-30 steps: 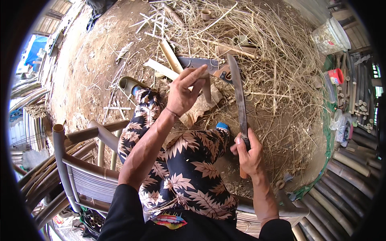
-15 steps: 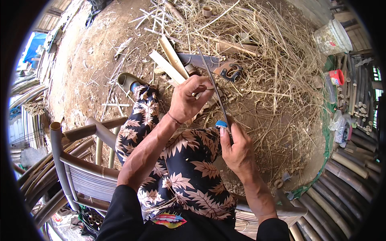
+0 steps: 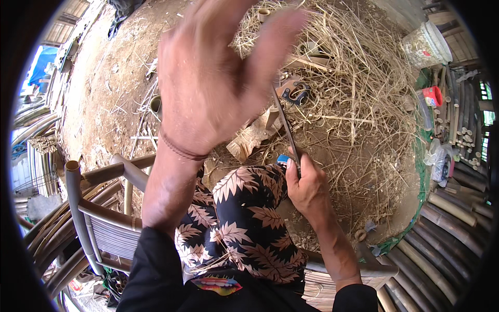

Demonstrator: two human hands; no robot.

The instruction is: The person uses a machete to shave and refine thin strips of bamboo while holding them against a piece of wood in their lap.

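Note:
My left hand [image 3: 200, 93] is raised close to the view, large and slightly blurred. Its thumb stands well apart from the fingers, and the fingertips run out of the picture at the top. Nothing shows in its grasp. Lower right, my right hand [image 3: 307, 182] is closed around a long, narrow, dark knife [image 3: 285, 122], whose blade points up and away from me. A small blue piece [image 3: 283, 159] sits at the grip beside my thumb. Beyond the blade lies a hand saw's brown handle [image 3: 293, 92]; my left hand hides its blade. A pale wood block [image 3: 249, 138] stands before my knees.
Heaps of thin straw-like shavings [image 3: 358, 67] cover the floor ahead and right. A white bucket [image 3: 429, 47] and a red container [image 3: 432, 96] stand far right. Bamboo poles [image 3: 452, 229] line the right side. I sit on a bamboo chair [image 3: 109, 223].
My left hand has let go of the knife's blade area and risen toward the view, its fingers opening out. It now covers the split bamboo pieces. My right hand has barely moved.

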